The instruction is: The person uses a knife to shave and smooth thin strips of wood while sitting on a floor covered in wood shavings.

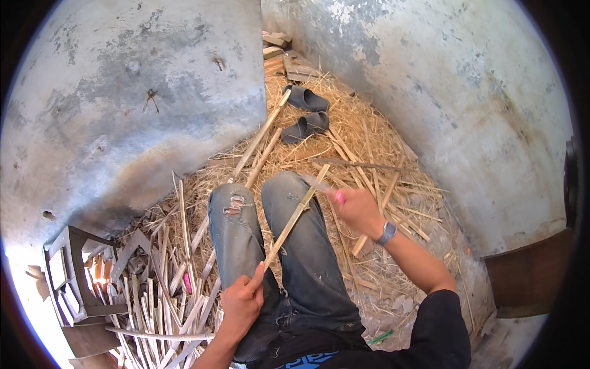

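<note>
Bamboo strip (295, 216), light, stiff and likely splintery, slants across the lap, its near end clenched in the left hand (241, 302) while the right hand (356, 210) grasps a pink-handled knife (329, 189) at its far end.

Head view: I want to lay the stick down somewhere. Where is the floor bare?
Hardly anywhere: shavings cover the floor between the walls. The thinnest cover lies right of the right hand, toward the wall. Left of the jeans, cut strips crowd it.

Two dark sandals (305, 112), two hands (295, 258)
</note>
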`<state>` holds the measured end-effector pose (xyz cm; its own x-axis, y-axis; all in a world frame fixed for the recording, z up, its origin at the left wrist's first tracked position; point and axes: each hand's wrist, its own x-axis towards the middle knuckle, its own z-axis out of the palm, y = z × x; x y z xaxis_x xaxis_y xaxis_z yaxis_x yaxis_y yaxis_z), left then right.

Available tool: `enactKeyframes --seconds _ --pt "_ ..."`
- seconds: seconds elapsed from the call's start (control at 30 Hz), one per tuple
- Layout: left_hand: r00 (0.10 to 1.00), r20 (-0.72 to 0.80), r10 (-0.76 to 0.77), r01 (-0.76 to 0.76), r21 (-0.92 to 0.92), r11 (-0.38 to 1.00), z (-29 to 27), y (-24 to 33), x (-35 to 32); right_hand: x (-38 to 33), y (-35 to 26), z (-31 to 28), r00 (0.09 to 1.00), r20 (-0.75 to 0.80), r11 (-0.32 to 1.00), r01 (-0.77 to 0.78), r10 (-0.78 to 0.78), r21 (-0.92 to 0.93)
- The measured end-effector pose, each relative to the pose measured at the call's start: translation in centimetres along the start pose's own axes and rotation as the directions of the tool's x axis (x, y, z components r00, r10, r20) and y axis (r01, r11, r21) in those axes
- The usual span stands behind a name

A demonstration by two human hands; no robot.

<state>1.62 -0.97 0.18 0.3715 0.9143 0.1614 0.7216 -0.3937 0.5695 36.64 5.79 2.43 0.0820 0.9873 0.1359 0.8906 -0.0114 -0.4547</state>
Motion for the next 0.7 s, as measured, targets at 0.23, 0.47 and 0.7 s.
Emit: enactKeyframes --seconds 0.23,0.47,0.7 --pt "1.0 -0.002 0.002 -0.002 0.008 1.0 0.6 -0.2 -0.1 -1.3 -1.1 1.0 0.987 0.01 0.987 0.161 -0.161 0.03" --pt "1.0 -0.003 -0.014 0.014 0.046 0.999 0.4 -0.1 -0.2 -0.5 -2.3 2.0 0.986 0.097 0.991 0.131 -0.133 0.035" --pt "1.0 -0.021 0.017 -0.016 0.06 0.998 0.2 -0.4 -0.6 4.7 4.9 -0.5 0.978 -0.097 0.966 -0.162 0.184 0.2"
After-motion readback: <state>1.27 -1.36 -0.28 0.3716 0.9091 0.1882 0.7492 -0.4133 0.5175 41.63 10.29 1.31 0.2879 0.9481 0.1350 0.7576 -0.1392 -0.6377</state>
